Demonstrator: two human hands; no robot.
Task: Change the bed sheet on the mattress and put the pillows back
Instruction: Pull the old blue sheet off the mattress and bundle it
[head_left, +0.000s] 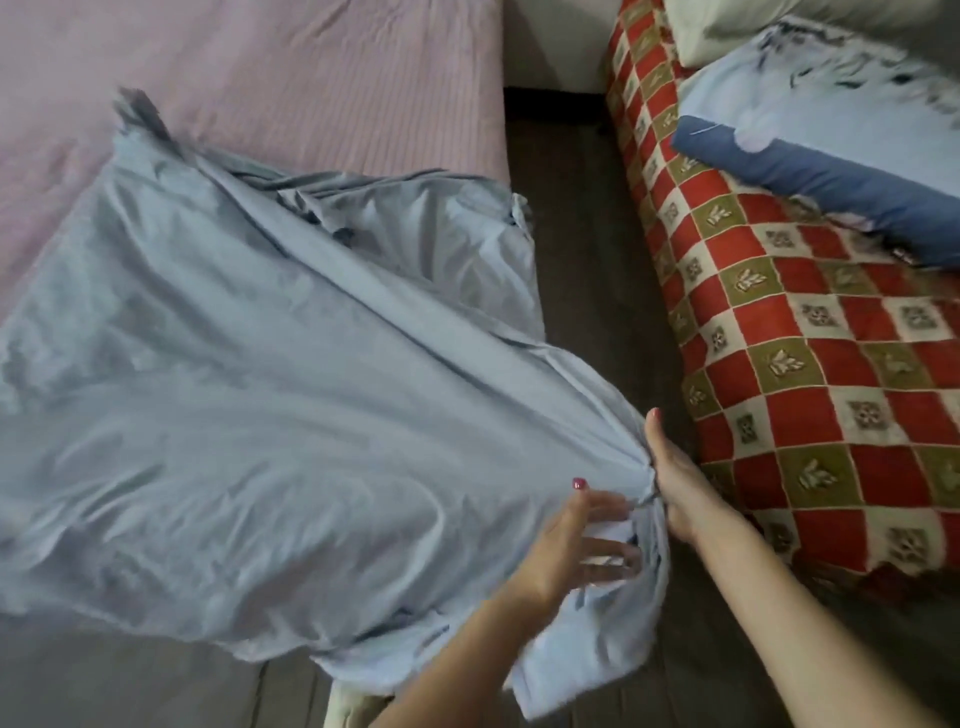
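Right hand (670, 486) clenched on a bunched corner of the light blue sheet (218, 374), left hand (571, 545) loose with fingers spread against the fabric. One sheet, billowing over the pink mattress (260, 67); two pillows (810, 130) stacked on the checkered couch (810, 353).

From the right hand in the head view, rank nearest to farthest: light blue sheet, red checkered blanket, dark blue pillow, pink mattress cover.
1. Light blue sheet, gripped by the right hand.
2. Red checkered blanket, just right.
3. Dark blue pillow, upper right.
4. Pink mattress cover, upper left.
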